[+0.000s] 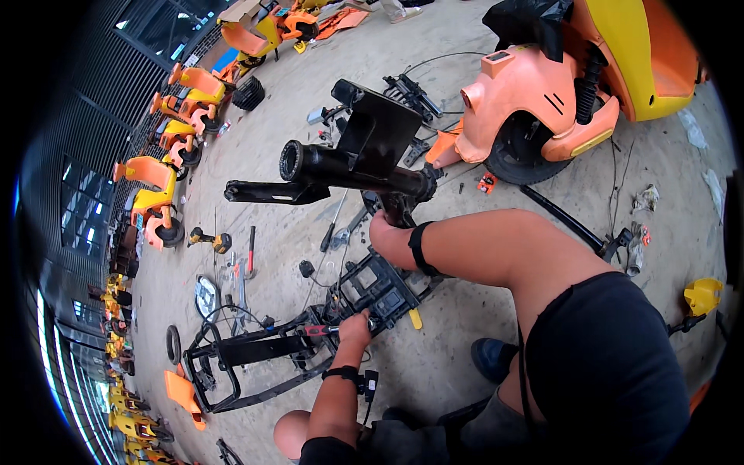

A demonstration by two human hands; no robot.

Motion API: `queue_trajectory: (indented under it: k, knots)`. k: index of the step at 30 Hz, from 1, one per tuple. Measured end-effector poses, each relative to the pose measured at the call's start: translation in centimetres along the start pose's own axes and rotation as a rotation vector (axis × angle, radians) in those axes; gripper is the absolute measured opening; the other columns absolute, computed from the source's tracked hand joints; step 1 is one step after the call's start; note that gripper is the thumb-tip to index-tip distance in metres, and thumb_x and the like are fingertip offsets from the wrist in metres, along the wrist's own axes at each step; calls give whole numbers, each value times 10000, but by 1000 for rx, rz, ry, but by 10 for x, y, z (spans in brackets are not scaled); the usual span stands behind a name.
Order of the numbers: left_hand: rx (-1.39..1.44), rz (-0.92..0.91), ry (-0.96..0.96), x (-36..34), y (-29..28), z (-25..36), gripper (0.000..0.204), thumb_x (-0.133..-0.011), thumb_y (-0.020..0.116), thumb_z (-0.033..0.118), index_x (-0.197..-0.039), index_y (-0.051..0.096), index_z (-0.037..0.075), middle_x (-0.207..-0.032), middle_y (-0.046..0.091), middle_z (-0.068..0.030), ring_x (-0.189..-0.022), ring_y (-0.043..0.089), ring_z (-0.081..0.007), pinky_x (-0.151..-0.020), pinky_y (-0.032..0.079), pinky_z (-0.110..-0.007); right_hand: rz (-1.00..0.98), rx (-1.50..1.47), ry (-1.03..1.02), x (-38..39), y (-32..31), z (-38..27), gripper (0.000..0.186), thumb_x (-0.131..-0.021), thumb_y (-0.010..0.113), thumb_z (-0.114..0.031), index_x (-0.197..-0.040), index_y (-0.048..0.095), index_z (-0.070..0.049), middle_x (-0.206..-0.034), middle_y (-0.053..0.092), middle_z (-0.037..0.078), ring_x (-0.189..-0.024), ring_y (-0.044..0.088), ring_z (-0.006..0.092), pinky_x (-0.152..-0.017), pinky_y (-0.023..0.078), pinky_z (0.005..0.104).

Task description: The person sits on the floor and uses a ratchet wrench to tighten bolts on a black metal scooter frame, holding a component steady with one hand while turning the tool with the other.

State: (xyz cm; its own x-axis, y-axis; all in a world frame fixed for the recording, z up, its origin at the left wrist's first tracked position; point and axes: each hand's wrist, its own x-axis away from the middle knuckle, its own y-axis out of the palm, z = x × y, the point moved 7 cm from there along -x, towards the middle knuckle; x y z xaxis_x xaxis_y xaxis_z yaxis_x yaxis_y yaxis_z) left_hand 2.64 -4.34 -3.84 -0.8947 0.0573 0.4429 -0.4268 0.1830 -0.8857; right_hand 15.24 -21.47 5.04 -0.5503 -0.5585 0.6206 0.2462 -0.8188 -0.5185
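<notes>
While the black scooter chassis (263,350) lies from centre to lower left of the view, a slip or a rock looks the likeliest trouble.
Left hand (355,329), lower centre, is closed around a red-handled tool (316,330); from where I stand, cannot tell whether its working end sits square. If askew, it may skid and drive knuckles into bare metal. Right hand (381,229), centre, is at the base of the neck tube (349,172); fingers hidden, grip cannot be told. Should that hold be loose, the tall tube's weight could tip the chassis. Farther out, left: drill (209,239) and hammer (251,252) loose on the concrete floor (298,240), a likely trip if stepped among.
</notes>
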Motion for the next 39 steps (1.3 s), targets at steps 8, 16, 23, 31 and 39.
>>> queue_trajectory:
  k: [8, 16, 23, 31, 39]
  knots:
    - [70, -39, -153, -1, -9, 3, 334, -763, 681, 222, -1056, 614, 78, -1024, 699, -181, -984, 669, -354, -846, 535, -436, -21, -102, -5, 6, -1, 2, 410, -816, 688, -371, -1169, 698, -161, -1093, 675, 16, -972, 627, 292, -738, 447, 489]
    - [854, -292, -554, 12, 33, -8, 296, -770, 732, 328, -763, 723, 33, -770, 734, -104, -654, 709, -215, -657, 568, -354, -13, -99, -17, 4, -4, 4, 363, -766, 737, -305, -1090, 730, -141, -978, 682, 36, -848, 629, 274, -648, 428, 451]
    - [893, -280, -610, 5, 40, -9, 303, -797, 719, 301, -669, 686, 28, -637, 694, -67, -526, 662, -166, -550, 542, -308, 40, -100, 11, 14, -2, 10, 360, -826, 649, -324, -1118, 720, -126, -960, 716, 87, -793, 699, 315, -711, 504, 519]
    - [1335, -128, -796, 13, 64, -1, 467, -829, 750, 413, -676, 637, -13, -618, 652, -74, -438, 595, -190, -426, 482, -342, 135, -161, 16, 38, -19, 14, 301, -835, 677, -237, -1096, 724, -94, -1049, 688, 95, -897, 642, 327, -643, 447, 493]
    - [1169, 11, -610, 18, 40, -3, 624, -780, 726, 562, -625, 604, -29, -616, 653, -129, -454, 624, -242, -473, 513, -364, 132, -285, 115, 20, -8, 16, 260, -896, 586, -215, -1062, 741, -89, -1022, 713, 108, -894, 678, 345, -663, 471, 578]
